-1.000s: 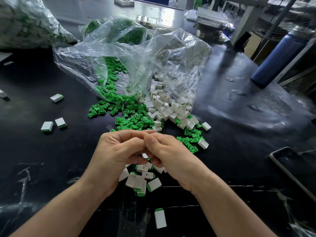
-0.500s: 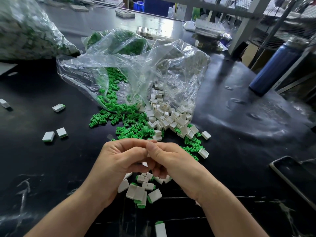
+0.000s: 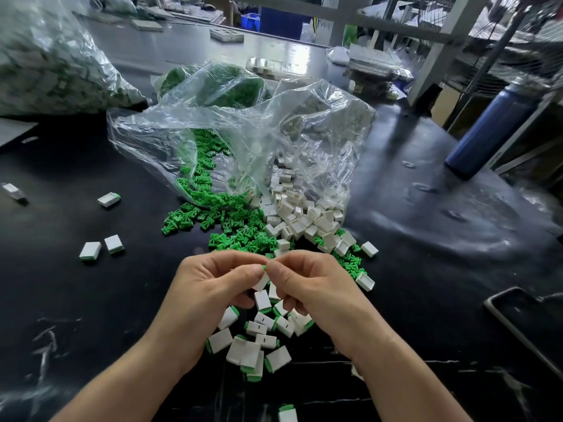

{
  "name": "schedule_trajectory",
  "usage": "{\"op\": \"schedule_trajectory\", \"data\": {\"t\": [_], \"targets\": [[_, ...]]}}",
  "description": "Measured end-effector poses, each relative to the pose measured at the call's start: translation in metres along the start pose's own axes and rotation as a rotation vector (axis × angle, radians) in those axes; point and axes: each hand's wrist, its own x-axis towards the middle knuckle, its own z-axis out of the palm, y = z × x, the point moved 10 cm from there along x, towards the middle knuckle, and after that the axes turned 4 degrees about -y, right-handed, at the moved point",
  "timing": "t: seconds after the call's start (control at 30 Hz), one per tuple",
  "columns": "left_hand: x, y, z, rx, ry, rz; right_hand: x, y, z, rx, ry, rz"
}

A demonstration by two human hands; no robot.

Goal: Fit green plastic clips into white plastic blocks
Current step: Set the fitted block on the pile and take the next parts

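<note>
My left hand [image 3: 210, 287] and my right hand [image 3: 307, 284] meet above the black table, both pinching one white block [image 3: 262, 281] with a green clip [image 3: 264, 267] at its top end. Beneath my hands lies a heap of white blocks with green clips fitted [image 3: 256, 342]. Loose green clips [image 3: 219, 220] and empty white blocks [image 3: 298, 214] spill from a clear plastic bag [image 3: 243, 132] just beyond my fingers.
Fitted blocks lie scattered at the left [image 3: 100, 246] and one at the bottom edge [image 3: 288, 414]. A blue bottle [image 3: 487, 132] stands at the right, a dark phone [image 3: 527, 324] lies at the right edge, and a large filled bag [image 3: 51, 62] sits far left.
My hands have drawn slightly apart, so the white block and green clip between my fingertips now show. The view has tilted up a little.
</note>
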Motion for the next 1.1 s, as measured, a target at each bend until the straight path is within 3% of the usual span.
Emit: {"op": "schedule_trajectory", "data": {"t": [0.73,0.97,1.1], "targets": [[0.001,0.002,-0.001,-0.016,0.001,0.009,0.0,0.004,0.0,-0.104,-0.033,0.036],[0.002,-0.004,-0.01,0.006,0.062,-0.014,0.0,0.005,0.001,-0.066,-0.033,0.036],[0.006,-0.008,-0.03,0.04,0.202,-0.018,0.002,0.006,-0.003,-0.145,-0.027,0.04]]}}
